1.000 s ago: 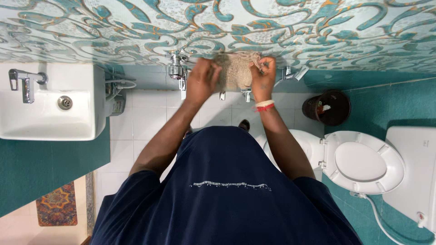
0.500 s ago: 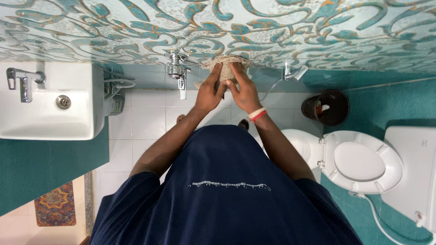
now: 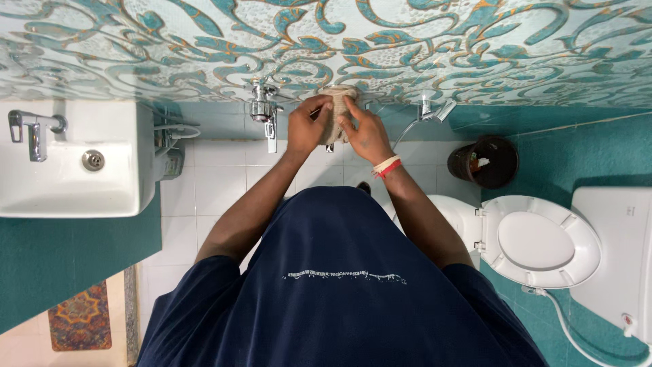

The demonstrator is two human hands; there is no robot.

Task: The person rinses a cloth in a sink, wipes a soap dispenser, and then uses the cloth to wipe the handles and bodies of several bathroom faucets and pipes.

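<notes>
Both my hands are raised to the patterned teal wall. My left hand [image 3: 304, 126] and my right hand [image 3: 367, 132] press a beige burlap cloth [image 3: 336, 112] around a chrome wall fitting, which the cloth mostly hides; only a small chrome end [image 3: 329, 147] shows below. The fingers of both hands wrap the bunched cloth. A white and red band [image 3: 387, 166] sits on my right wrist. A chrome tap [image 3: 263, 112] is fixed to the wall just left of my left hand.
A white washbasin [image 3: 75, 183] with a chrome faucet [image 3: 32, 130] is at the left. A white toilet [image 3: 543, 241] with closed lid stands at the right, a dark waste bin [image 3: 483, 162] beside it. A chrome spray handle [image 3: 435, 109] hangs on the wall. A patterned mat [image 3: 81, 316] lies lower left.
The cloth was spread wide between my hands a second ago; now it is bunched tight around the fitting, with both hands closed in on it.
</notes>
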